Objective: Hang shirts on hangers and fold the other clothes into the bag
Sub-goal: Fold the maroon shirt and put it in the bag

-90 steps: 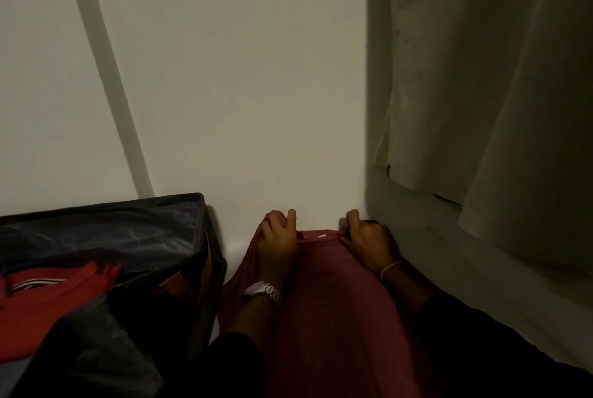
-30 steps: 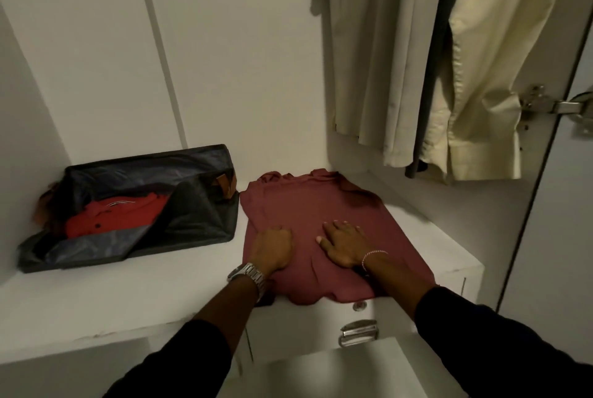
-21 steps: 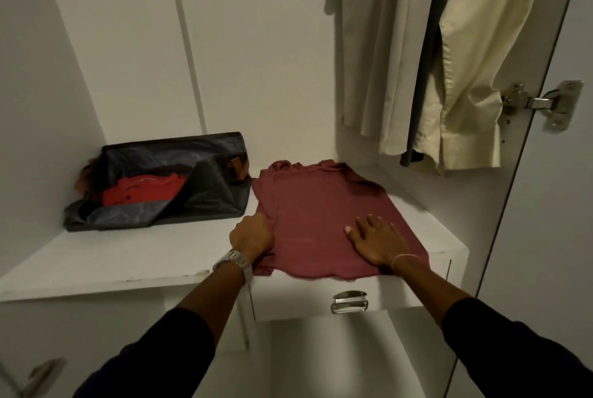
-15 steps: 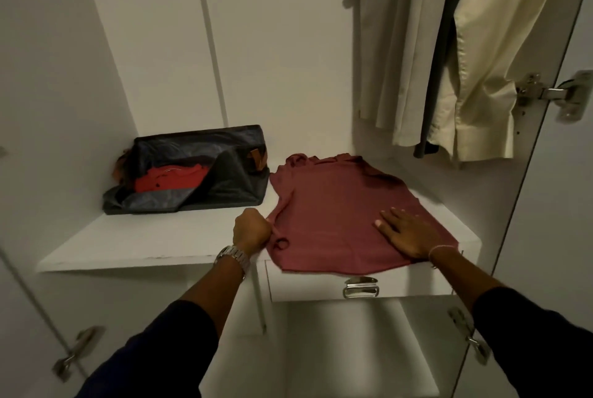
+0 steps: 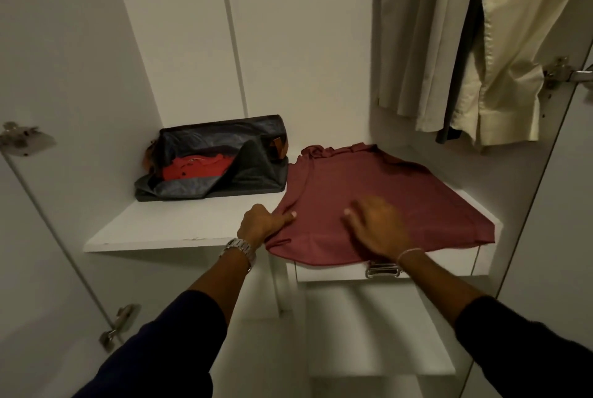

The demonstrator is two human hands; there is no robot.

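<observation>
**Inspector A:** Garment position is to be recorded first. A maroon shirt is seen spread flat on the white wardrobe shelf, on the right part of it, with its near hem draped slightly over the front edge above a drawer handle.

**Inspector B:** Noted. How are the hands placed against it?

**Inspector A:** The left hand is found at the shirt's left edge, near the front corner. Its fingers are curled, and the fabric edge appears to be pinched between thumb and fingers, the thumb lying on top of the cloth. A metal watch is worn on that wrist.

**Inspector B:** And the right?

**Inspector A:** The right hand is laid on top of the shirt, in the near middle of it, fingers extended and spread. It is blurred, so contact along the whole palm cannot be confirmed; nothing is gripped by it. A thin bracelet is seen at the wrist.

**Inspector B:** Other items?

**Inspector A:** A dark bag is set on the same shelf, to the left of the shirt and just beside its far left corner. It lies open, with a red garment folded inside. Pale shirts are hung at the upper right, above the shelf and well clear of both hands.
</observation>
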